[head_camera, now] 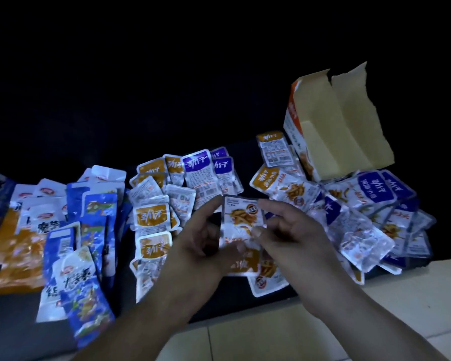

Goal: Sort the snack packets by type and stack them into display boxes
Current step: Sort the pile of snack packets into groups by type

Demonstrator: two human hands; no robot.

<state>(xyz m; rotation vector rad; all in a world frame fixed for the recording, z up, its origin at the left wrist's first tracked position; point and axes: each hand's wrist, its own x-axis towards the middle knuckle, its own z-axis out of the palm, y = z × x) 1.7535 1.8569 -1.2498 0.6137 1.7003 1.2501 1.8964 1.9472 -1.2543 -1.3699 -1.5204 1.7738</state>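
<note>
Both hands hold one small clear snack packet with orange print (241, 225) above the dark surface in the middle. My left hand (206, 241) pinches its left edge and my right hand (287, 230) pinches its right edge. Orange-labelled packets (153, 216) lie in a group to the left of my hands. Purple-labelled packets (375, 188) are heaped on the right. An open cardboard display box (333, 131) with its flaps up stands at the back right, its inside showing no packets.
Blue packets (97, 225) and orange-and-white packets (24, 243) cover the far left. Two purple packets (201, 170) lie behind the orange group. A pale tiled floor (323, 334) shows at the bottom right, past the dark surface's front edge. The background is dark.
</note>
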